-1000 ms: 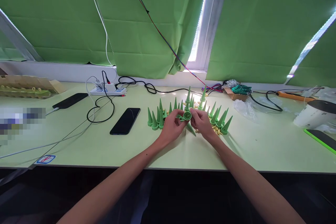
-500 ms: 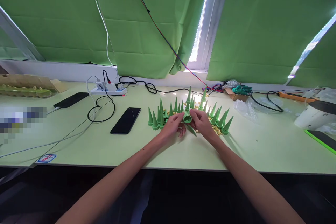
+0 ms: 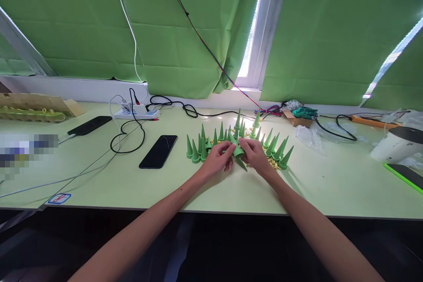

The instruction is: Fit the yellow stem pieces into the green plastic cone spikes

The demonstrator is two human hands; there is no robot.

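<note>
Between my hands a green cone (image 3: 237, 151) is tilted, its wide base facing down and right. My left hand (image 3: 218, 157) has its fingers closed on the cone's left side. From the right, my right hand (image 3: 254, 154) pinches it near the base. Several green cones (image 3: 195, 153) stand upright to the left, and more green cones (image 3: 279, 153) stand or lean to the right. Small yellowish pieces (image 3: 274, 164) lie among them. One green cone (image 3: 242, 165) lies on the table under my hands.
A black phone (image 3: 158, 152) lies left of the cones. Behind it are a power strip (image 3: 139, 113) and cables. A small cardboard box (image 3: 296, 119), plastic bags (image 3: 309, 138) and a white cylinder (image 3: 395, 144) are at the right.
The held cone has turned: its open base faced me before, and now its side shows with the tip up and left. My fingers have shifted slightly around it.
</note>
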